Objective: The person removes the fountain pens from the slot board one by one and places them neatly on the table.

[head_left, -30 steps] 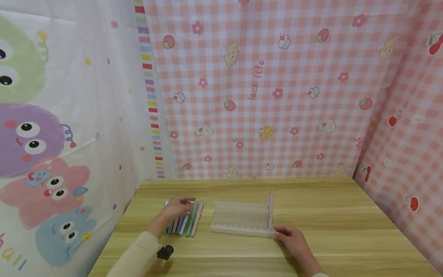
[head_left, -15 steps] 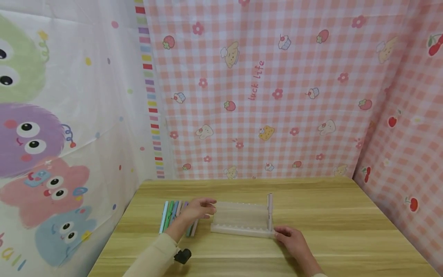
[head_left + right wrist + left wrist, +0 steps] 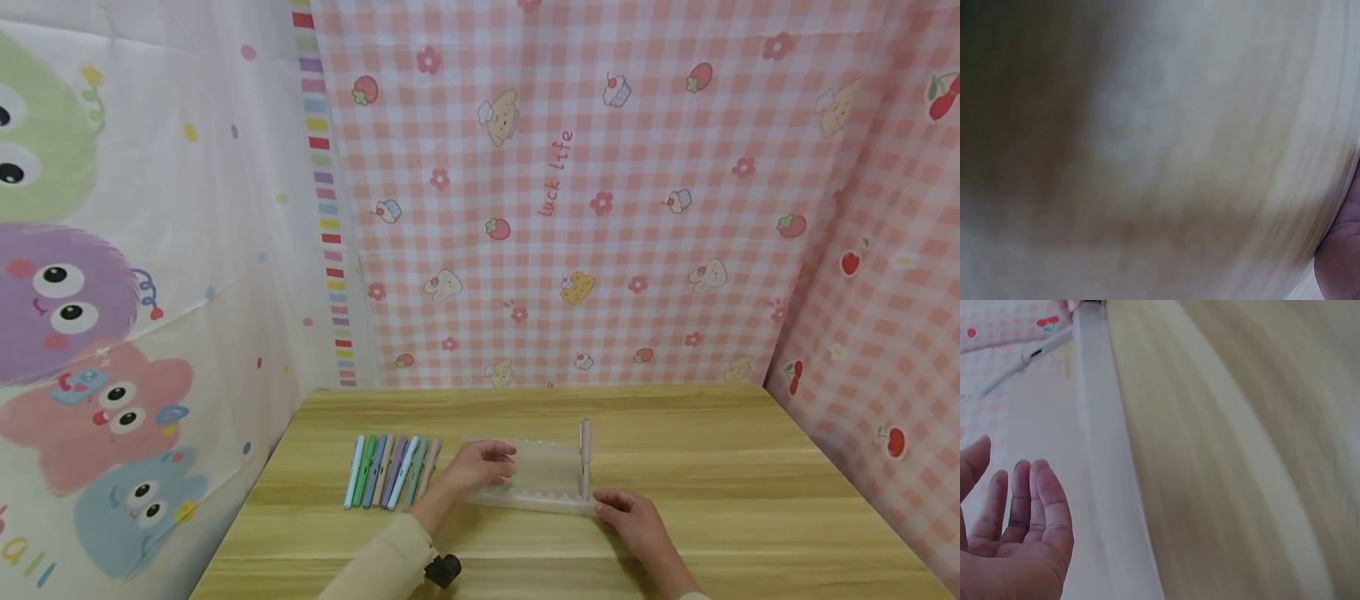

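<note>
A translucent plastic pen rack [image 3: 543, 467] with scalloped edges lies at the middle of the table. One pale pink pen [image 3: 586, 458] sits across its right end, also seen as a pen [image 3: 1047, 345] in the left wrist view. My left hand [image 3: 480, 467] is above the rack's left part, holding nothing; its fingers are loosely bent and apart in the left wrist view. At the rack's near right corner, my right hand [image 3: 633, 517] pinches the edge with thumb and fingers. Only a blurred piece of that hand [image 3: 1341, 250] shows in the right wrist view.
Left of the rack, several capped pens [image 3: 386, 471] in green, blue, purple and pinkish tones lie side by side. The wooden table [image 3: 712, 442] meets a pink checked cloth [image 3: 637, 250] behind and printed cloths on both sides.
My left hand has moved right, from above the row of pens to above the rack's left part. The right hand stays at the rack's corner, and the pale pink pen has not moved.
</note>
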Available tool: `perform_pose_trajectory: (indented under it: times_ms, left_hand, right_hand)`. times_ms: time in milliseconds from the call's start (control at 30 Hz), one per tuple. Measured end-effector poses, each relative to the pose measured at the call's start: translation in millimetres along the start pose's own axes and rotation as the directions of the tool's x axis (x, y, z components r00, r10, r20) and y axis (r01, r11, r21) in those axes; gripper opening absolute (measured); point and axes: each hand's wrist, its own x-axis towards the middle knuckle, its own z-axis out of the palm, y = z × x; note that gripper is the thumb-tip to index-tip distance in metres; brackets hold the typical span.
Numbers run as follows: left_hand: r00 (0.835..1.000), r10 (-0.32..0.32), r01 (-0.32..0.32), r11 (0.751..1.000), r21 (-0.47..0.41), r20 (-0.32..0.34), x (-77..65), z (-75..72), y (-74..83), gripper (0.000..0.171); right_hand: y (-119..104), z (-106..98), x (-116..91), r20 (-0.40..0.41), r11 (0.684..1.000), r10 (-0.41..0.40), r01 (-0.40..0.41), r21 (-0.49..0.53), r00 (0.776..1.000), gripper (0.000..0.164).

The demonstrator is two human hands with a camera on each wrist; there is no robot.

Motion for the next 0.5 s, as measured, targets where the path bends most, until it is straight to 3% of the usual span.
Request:
perform_pose_trajectory:
  times_ms: [500]
  left_hand:
    - [0.988, 0.034, -0.043, 0.997, -0.060, -0.148, 22.5, 69.4, -6.9, 0.027]
  right_hand:
    - [-2.6, -0.6, -1.0, -0.007, 1.000, -0.007, 0.007, -0.024, 1.000, 0.019]
